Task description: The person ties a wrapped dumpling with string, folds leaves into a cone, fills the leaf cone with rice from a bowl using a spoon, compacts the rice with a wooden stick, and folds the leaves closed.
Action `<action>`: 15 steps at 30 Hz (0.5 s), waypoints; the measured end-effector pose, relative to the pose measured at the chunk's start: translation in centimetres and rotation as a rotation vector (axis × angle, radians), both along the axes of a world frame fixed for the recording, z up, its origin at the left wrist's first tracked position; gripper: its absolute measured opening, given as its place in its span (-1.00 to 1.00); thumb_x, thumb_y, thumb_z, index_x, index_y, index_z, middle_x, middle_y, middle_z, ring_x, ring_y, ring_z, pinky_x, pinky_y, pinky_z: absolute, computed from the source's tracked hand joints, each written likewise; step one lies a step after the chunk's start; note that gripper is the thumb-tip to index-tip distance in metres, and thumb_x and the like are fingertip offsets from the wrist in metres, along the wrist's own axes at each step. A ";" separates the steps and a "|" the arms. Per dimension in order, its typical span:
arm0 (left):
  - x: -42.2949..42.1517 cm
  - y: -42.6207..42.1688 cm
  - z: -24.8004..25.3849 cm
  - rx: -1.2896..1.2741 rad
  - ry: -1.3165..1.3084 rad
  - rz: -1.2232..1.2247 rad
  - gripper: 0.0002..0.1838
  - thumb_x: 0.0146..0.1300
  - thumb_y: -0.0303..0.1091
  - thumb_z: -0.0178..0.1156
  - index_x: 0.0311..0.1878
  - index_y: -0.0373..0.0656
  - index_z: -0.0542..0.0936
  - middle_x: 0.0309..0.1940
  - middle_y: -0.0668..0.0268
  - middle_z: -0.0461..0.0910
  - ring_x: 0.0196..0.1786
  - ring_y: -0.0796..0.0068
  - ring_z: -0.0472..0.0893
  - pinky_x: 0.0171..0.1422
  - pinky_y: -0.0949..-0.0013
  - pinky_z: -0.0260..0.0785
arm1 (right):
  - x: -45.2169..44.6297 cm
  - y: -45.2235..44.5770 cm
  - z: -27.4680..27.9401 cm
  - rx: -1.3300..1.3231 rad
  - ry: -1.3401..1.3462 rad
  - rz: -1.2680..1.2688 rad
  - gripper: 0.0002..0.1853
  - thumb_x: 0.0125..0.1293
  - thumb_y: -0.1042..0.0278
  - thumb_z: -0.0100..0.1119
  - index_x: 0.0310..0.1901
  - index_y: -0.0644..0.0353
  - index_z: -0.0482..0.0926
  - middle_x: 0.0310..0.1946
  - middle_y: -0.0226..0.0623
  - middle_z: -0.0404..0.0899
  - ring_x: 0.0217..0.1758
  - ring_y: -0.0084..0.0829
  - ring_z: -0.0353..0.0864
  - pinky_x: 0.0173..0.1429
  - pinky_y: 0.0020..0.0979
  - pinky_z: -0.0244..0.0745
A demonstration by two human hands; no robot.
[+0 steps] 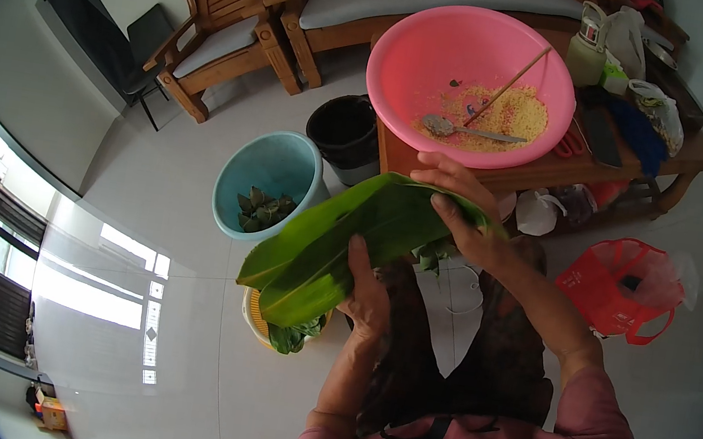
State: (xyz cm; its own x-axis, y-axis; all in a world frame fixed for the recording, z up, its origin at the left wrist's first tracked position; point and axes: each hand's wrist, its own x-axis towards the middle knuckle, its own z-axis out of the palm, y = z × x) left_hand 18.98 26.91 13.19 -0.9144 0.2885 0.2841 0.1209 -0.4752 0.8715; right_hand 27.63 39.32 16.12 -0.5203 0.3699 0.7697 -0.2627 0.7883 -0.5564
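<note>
Two long, broad green leaves (pixel 339 245), overlapping, stretch between my hands above my lap. My left hand (pixel 368 293) grips their lower side, its thumb lying on top and its fingers hidden underneath. At the upper right end, my right hand (pixel 466 214) holds the leaves between thumb and fingers. Just beyond stands a large pink basin (pixel 405 46) with yellowish grain (pixel 522 113), a metal spoon (pixel 482 134) and a thin wooden stick (pixel 508 84) in it. Partly under the leaves, a yellow basket (pixel 253 318) contains more green leaves (pixel 290 339).
A teal bucket (pixel 242 162) with several leaf-wrapped bundles (pixel 262 211) stands left, beside a black bucket (pixel 342 132). The basin rests on a wooden table (pixel 683 160) with red-handled scissors (pixel 570 143) and a flask (pixel 586 55). A red bag (pixel 605 285) sits on the floor at right.
</note>
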 end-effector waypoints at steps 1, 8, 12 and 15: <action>-0.1 0.1 -0.1 0.018 0.014 0.028 -0.70 0.25 -0.42 0.08 0.00 -0.38 0.46 -0.07 0.19 0.50 -0.05 0.44 0.49 0.06 0.40 0.34 | -0.2 -0.4 0.0 -0.022 0.004 0.041 -0.63 0.17 0.47 0.12 0.02 0.37 0.41 0.06 -0.03 0.41 0.13 -0.23 0.44 0.13 -0.35 0.39; 0.2 -0.4 0.4 -0.149 0.271 -0.122 -0.73 0.30 -0.44 -0.01 0.00 -0.38 0.45 -0.07 0.17 0.50 -0.07 0.40 0.50 0.03 0.39 0.36 | -0.8 -1.4 0.3 0.496 -0.086 -0.130 -0.58 0.06 0.44 0.13 0.01 0.34 0.43 0.05 0.00 0.41 0.15 -0.15 0.42 0.19 -0.22 0.36; -1.6 -0.3 -1.9 -0.325 0.555 -0.089 -0.69 0.26 -0.45 -0.01 0.04 -0.37 0.43 -0.03 0.05 0.49 -0.03 0.24 0.53 0.04 0.32 0.40 | -0.7 -0.9 0.0 0.823 -0.188 -0.249 -0.61 0.07 0.44 0.04 -0.02 0.33 0.44 0.04 -0.02 0.41 0.14 -0.18 0.43 0.20 -0.22 0.35; -1.5 -0.8 -1.2 -0.438 0.775 -0.024 -0.64 0.15 -0.52 0.07 0.05 -0.38 0.42 0.04 -0.06 0.44 0.08 0.08 0.49 0.11 0.23 0.39 | -0.7 -0.6 -0.3 0.953 -0.233 -0.272 -0.62 0.08 0.41 0.01 -0.03 0.31 0.45 0.02 -0.04 0.42 0.13 -0.21 0.42 0.21 -0.24 0.34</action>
State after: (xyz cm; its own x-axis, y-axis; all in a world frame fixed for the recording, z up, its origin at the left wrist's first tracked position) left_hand 17.49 26.09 12.03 -0.5030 0.5331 0.6803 0.7465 -0.1287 0.6528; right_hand 26.98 38.73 15.86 -0.6847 -0.2162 0.6960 0.0261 0.9471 0.3199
